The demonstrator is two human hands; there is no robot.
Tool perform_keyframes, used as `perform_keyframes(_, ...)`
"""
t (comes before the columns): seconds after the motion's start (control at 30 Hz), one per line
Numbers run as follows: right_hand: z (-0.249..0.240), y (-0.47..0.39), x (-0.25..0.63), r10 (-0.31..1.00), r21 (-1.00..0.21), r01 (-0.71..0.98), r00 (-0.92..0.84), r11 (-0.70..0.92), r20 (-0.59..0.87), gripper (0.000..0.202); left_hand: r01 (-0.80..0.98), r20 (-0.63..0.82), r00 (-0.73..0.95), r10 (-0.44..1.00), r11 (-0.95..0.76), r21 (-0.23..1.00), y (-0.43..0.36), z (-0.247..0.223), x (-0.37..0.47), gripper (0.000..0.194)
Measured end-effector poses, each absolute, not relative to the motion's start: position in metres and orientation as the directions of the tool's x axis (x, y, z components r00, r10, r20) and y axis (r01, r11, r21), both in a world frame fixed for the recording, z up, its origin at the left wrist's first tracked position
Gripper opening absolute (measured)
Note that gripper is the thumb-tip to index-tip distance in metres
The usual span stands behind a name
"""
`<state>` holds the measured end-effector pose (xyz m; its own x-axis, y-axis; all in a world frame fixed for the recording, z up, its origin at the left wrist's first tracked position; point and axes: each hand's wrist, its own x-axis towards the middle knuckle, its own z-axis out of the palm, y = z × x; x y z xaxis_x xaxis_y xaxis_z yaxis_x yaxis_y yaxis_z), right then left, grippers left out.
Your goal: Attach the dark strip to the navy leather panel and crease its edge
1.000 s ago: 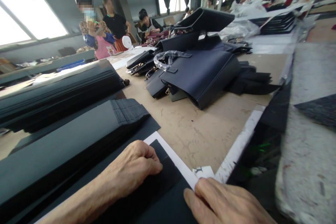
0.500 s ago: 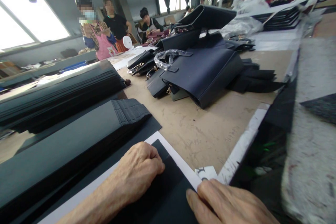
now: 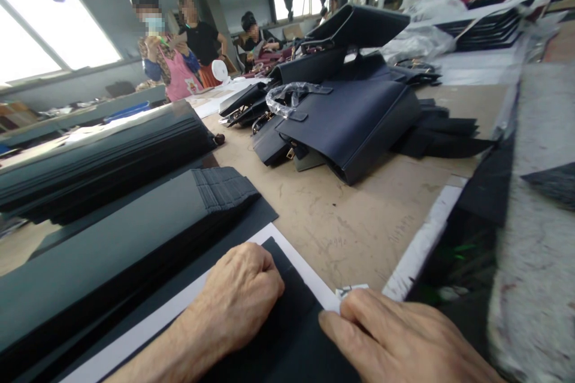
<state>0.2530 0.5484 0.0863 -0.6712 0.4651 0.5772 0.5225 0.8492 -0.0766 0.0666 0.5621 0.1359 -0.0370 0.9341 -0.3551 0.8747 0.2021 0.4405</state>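
Left hand curled, knuckles pressing dark panel flat onto white sheet, pinning it. Right hand at 5 o'clock, fingertips pressing panel's edge; grasp unclear. Handbags at 1 o'clock.

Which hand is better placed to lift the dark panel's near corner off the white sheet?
Right hand: its fingertips sit at the dark panel's corner. Left hand lies fisted, pinning it mid-piece.

Right hand — cut off by frame edge
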Motion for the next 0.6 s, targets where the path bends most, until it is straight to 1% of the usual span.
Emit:
perform_keyframes(0.1,0.092,0.553,0.251,0.443,-0.029,0.513,-0.71,0.858,0.547,0.036,0.877,-0.337,0.029,0.941,0.138,0.461,0.561,0.136,0.066,0.017)
perform_keyframes(0.2,0.095,0.557,0.249,0.449,0.009,0.505,-0.775,0.863,0.445,0.036,0.891,-0.323,0.037,0.946,0.115,0.44,0.56,0.136,0.066,0.016)
perform_keyframes(0.3,0.093,0.557,0.249,0.444,0.029,0.492,-0.809,0.87,0.386,0.034,0.902,-0.328,-0.023,0.944,0.161,0.401,0.561,0.136,0.066,0.015)
perform_keyframes(0.47,0.091,0.555,0.254,0.442,0.035,0.487,-0.819,0.873,0.366,0.037,0.905,-0.342,-0.093,0.935,0.223,0.363,0.557,0.139,0.065,0.014)
perform_keyframes(0.53,0.093,0.556,0.254,0.429,0.041,0.475,-0.826,0.879,0.365,0.037,0.889,-0.355,-0.106,0.929,0.248,0.385,0.552,0.14,0.062,0.012)
perform_keyframes(0.6,0.097,0.557,0.253,0.417,0.058,0.468,-0.831,0.882,0.367,0.038,0.86,-0.37,-0.107,0.923,0.272,0.431,0.544,0.141,0.059,0.021)
